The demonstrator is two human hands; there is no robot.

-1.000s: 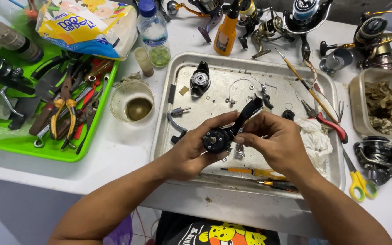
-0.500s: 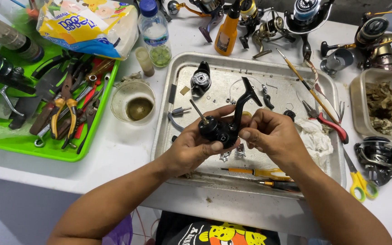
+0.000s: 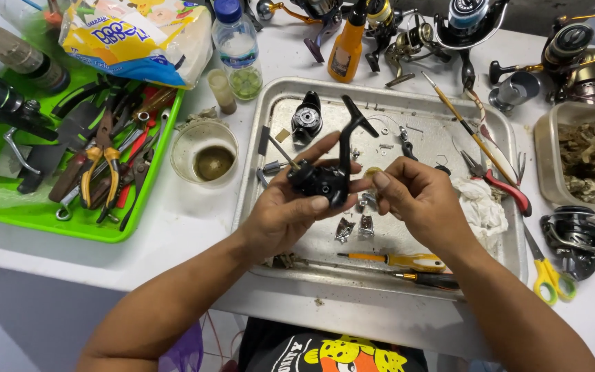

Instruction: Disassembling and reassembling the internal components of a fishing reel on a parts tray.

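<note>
My left hand [image 3: 290, 207] grips a black fishing reel body [image 3: 325, 176], its stem pointing up and away, above a metal tray [image 3: 511, 227]. My right hand [image 3: 418, 200] is just right of the reel, its fingertips pinching a small pale round part [image 3: 373, 172] against the reel's side. Small metal parts [image 3: 356, 227] lie on the tray under the hands. A black round reel piece [image 3: 306, 118] rests at the tray's far left.
Two screwdrivers [image 3: 408, 262] lie along the tray's near edge; a crumpled rag [image 3: 480, 207], red-handled pliers [image 3: 500, 182] and a brush [image 3: 463, 124] sit at its right. A green tool tray [image 3: 8, 207] stands left, a cup of oil [image 3: 208, 155] beside it. Reels, bottles and yellow scissors [image 3: 549, 275] surround.
The reel body has been lifted and turned so its stem points upward. My right hand has shifted from the stem to the reel's right side, holding a small part there.
</note>
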